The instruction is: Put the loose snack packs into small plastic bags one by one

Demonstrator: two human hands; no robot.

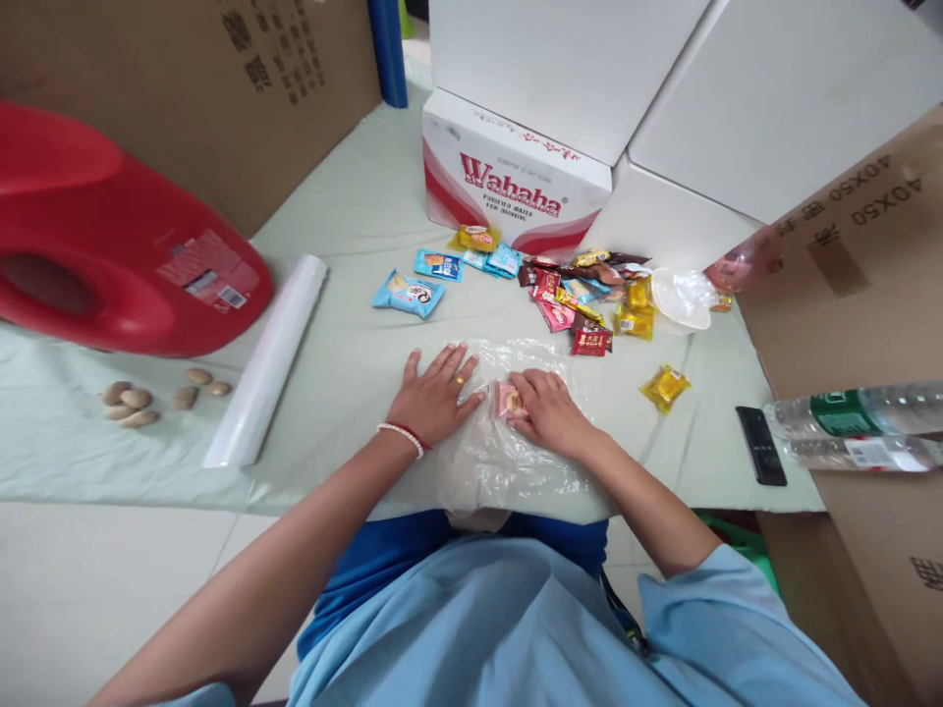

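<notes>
A thin clear plastic bag (478, 462) lies spread on the table before me. My left hand (431, 398) rests flat across its left side, fingers apart, with a ring and a bead bracelet showing. On the bag's right side, my right hand (549, 412) curls over a small pink snack packet (508, 401), fingers and thumb closed about its right part. Whether the packet is inside the bag or on top of it, I cannot tell. Beyond my hands lie a light-blue snack packet (408, 295) and a heap of mixed wrapped snacks (582, 295).
A white roll (269, 363), several brown stones or nuts (137, 399) and a red jug (133, 236) are at left. A Wahaba-style white carton (516, 177) stands behind. At right are a yellow packet (665, 389), a white bowl (682, 304), a black remote (760, 447) and plastic bottles (869, 410).
</notes>
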